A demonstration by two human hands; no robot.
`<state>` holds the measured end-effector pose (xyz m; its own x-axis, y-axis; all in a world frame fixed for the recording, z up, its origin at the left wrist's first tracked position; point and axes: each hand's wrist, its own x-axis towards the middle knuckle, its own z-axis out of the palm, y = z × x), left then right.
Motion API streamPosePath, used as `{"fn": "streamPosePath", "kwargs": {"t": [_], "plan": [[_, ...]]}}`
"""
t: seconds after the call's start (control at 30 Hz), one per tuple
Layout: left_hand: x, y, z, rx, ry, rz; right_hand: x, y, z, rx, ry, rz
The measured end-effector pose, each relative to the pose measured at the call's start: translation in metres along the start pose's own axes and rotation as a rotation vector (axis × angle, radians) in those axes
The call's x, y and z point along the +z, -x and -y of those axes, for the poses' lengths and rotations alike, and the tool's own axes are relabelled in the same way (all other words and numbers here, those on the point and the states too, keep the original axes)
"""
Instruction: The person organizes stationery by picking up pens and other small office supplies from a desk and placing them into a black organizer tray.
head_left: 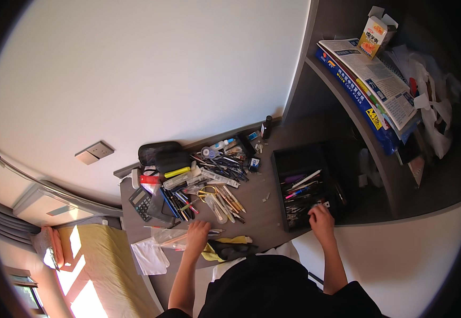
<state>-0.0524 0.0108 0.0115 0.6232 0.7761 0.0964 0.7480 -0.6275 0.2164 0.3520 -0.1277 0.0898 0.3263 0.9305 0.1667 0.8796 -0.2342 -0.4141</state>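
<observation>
In the head view, the right hand (322,218) reaches into the near right corner of a black box (299,158) on the desk (259,220), its fingers bent; whether they grip anything cannot be told. Pens (305,180) lie in the box, beside and beyond that hand. The left hand (196,237) is curled over the desk's near edge, beside a clear bag (162,236); its grip is also unclear. Beyond it, a pen heap (225,168) spreads near a calculator (141,204).

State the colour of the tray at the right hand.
The tray is black, shown in the head view.
</observation>
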Motion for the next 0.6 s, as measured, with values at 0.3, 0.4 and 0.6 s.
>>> {"fn": "streamPosePath", "kwargs": {"t": [0.3,0.4,0.6], "plan": [[-0.001,-0.005,0.01,0.017,0.053,-0.05,0.05,-0.01,0.097,-0.131,-0.399,0.095],[-0.037,-0.013,0.004,-0.135,0.145,-0.179,0.087,-0.009,0.146,-0.451,-0.472,0.285],[-0.07,0.008,0.006,-0.503,0.89,-0.617,0.194,-0.004,0.198,-0.701,-0.181,0.463]]}}
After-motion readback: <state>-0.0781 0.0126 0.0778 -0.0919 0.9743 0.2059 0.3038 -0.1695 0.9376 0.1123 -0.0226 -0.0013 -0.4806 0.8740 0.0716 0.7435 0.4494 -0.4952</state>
